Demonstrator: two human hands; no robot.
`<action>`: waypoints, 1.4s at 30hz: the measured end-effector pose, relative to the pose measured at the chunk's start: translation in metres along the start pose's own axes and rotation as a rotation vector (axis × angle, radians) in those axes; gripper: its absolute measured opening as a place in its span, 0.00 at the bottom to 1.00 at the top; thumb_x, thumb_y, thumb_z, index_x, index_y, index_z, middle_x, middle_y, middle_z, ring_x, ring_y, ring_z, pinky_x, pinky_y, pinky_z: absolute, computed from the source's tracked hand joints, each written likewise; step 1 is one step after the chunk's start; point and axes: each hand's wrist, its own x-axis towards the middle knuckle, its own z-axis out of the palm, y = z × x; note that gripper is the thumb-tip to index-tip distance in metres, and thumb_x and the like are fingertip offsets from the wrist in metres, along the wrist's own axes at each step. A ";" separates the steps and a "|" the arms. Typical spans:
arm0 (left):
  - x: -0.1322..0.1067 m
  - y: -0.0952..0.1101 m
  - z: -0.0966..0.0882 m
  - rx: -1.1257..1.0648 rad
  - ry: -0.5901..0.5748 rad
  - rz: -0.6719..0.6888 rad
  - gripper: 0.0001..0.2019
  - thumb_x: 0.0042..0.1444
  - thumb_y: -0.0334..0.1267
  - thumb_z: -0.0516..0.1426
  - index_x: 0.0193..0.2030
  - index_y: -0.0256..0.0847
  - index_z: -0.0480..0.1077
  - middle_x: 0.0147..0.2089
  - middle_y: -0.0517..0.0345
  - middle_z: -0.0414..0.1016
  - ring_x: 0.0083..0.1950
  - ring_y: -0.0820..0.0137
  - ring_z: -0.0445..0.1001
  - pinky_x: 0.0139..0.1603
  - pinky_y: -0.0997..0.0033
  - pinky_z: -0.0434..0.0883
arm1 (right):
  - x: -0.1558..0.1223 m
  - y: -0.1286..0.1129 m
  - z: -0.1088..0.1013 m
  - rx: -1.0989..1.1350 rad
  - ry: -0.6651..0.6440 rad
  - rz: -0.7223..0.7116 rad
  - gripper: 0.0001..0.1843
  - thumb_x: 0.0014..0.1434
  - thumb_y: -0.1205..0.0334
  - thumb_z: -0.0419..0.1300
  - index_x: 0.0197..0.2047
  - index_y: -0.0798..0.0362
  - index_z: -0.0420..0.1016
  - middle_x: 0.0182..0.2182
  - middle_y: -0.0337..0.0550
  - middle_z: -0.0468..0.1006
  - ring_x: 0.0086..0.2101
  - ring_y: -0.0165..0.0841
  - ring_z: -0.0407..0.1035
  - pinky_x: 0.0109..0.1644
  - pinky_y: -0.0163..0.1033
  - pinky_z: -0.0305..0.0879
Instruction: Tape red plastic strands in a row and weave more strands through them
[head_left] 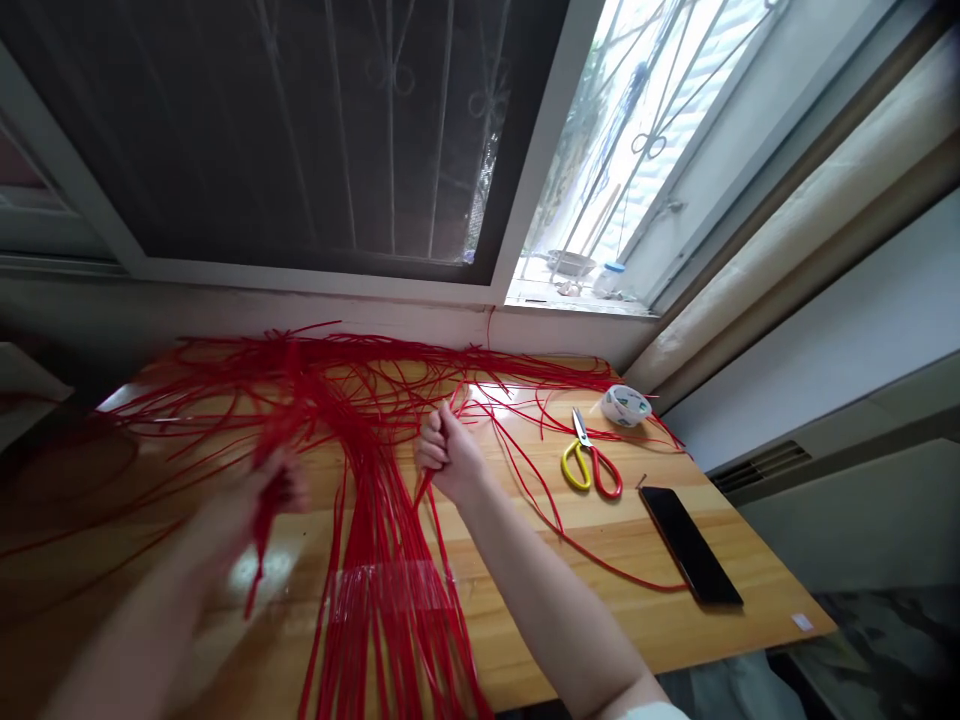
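Observation:
A wide band of red cords (375, 510) runs down the wooden table toward me, crossed by a strip of clear tape (390, 590). My left hand (279, 485), smeared by motion, is closed round a bunch of red cords (281, 420) left of the band; their ends hang below it. Just right of the band, my right hand (444, 450) makes a fist round red cord that shows above and below the fingers. How many strands it holds is hidden.
Scissors (589, 455) with one yellow and one red handle lie on the right. Behind them stands a tape roll (625, 405); nearer is a black phone (690, 545). Loose red cords (420, 350) spread along the back, by the window wall.

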 end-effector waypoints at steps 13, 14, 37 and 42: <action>0.000 -0.012 0.093 -0.012 -0.147 0.029 0.22 0.49 0.58 0.53 0.39 0.39 0.61 0.19 0.66 0.68 0.11 0.80 0.55 0.11 0.79 0.58 | -0.003 0.045 -0.006 -0.956 0.177 -0.444 0.22 0.58 0.41 0.46 0.28 0.52 0.63 0.25 0.36 0.66 0.28 0.28 0.61 0.35 0.34 0.58; 0.002 -0.011 0.093 -0.007 -0.152 0.038 0.22 0.49 0.58 0.53 0.37 0.39 0.61 0.18 0.66 0.67 0.12 0.80 0.55 0.13 0.78 0.60 | -0.003 0.045 -0.008 -1.045 0.182 -0.463 0.22 0.59 0.42 0.44 0.30 0.52 0.63 0.27 0.37 0.67 0.30 0.29 0.62 0.38 0.34 0.58; 0.013 -0.014 0.078 -0.085 -0.150 0.176 0.22 0.45 0.55 0.59 0.41 0.40 0.69 0.27 0.61 0.68 0.31 0.73 0.69 0.31 0.75 0.68 | -0.031 0.020 0.028 -0.897 -0.161 -0.116 0.21 0.50 0.45 0.60 0.41 0.52 0.72 0.33 0.42 0.76 0.36 0.33 0.69 0.42 0.39 0.64; 0.027 -0.043 0.073 0.020 -0.135 0.361 0.19 0.51 0.55 0.54 0.37 0.40 0.70 0.28 0.57 0.69 0.31 0.70 0.68 0.34 0.71 0.68 | -0.010 0.045 0.040 -0.720 -0.082 -0.141 0.20 0.49 0.41 0.59 0.30 0.51 0.67 0.17 0.32 0.66 0.20 0.26 0.62 0.23 0.31 0.60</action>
